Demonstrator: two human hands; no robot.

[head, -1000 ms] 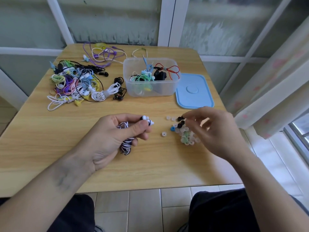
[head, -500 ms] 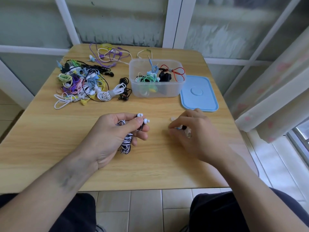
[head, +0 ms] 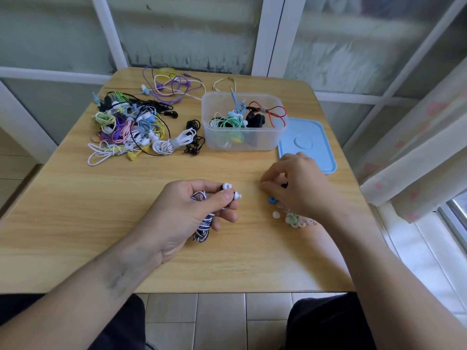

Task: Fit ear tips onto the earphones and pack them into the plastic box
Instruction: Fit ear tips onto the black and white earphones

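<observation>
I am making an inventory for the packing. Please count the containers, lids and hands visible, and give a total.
Plastic box: 1
Blue lid: 1
Hands: 2, the left hand holding a coiled earphone, the right hand over the ear tips
Total: 4

A home, it seems: a small wooden bench [head: 101,223] stands against frosted windows [head: 189,29], with a pale flowered curtain [head: 417,147] and a tiled floor [head: 219,322].
</observation>
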